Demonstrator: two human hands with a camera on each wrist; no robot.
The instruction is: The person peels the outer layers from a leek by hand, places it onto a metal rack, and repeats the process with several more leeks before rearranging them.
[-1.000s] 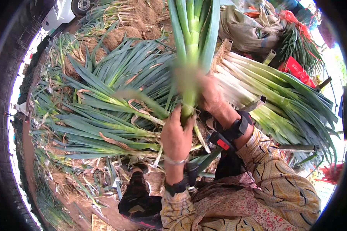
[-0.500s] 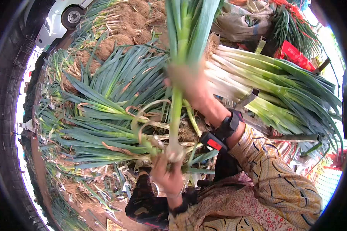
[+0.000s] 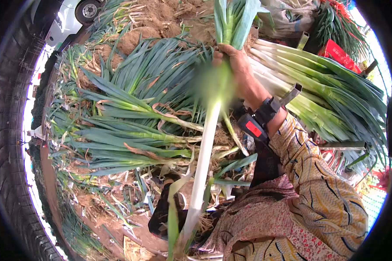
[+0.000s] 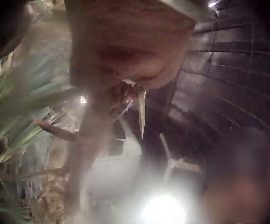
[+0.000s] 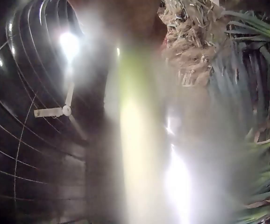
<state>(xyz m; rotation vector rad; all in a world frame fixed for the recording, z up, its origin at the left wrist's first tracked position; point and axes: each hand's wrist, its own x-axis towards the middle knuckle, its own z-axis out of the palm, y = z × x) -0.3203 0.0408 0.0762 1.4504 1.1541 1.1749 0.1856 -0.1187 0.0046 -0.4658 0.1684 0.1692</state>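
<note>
Item in hand: leek [image 3: 204, 148], a single stalk held almost upright, green top up and root end down at the person's lap.
Right hand [image 3: 233, 61]: fingers wrapped around the leek high up, where the pale shaft turns to green leaves.
Left hand [image 4: 125, 51]: not seen from the head camera. The left wrist view shows it blurred and close, with a pale pointed strip [image 4: 141, 112] hanging under it. I cannot tell whether the fingers pinch the strip or are loose.
Hands relative to each other: apart. Only the right one is on the leek.
Condition of the leek: the shaft below the grip reads clean and white, with no dry skin clinging to it, so this stalk looks stripped or nearly so.
Uncleaned stock: heap of leeks [image 3: 130, 113] left of the leek, with soil, roots and brown dry leaves on them.
Cleaned stock: stack of white-shafted leeks [image 3: 318, 95] right of the leek, laid across a metal bar [image 3: 292, 93].
Waste: trimmings [image 3: 130, 191] on the ground, low and left of the leek.
Progress, as judged: part done. A good stack is cleaned, but the uncleaned heap looks at least as large.
Background: white vehicle [image 3: 69, 15] far up and left of the leek.
</note>
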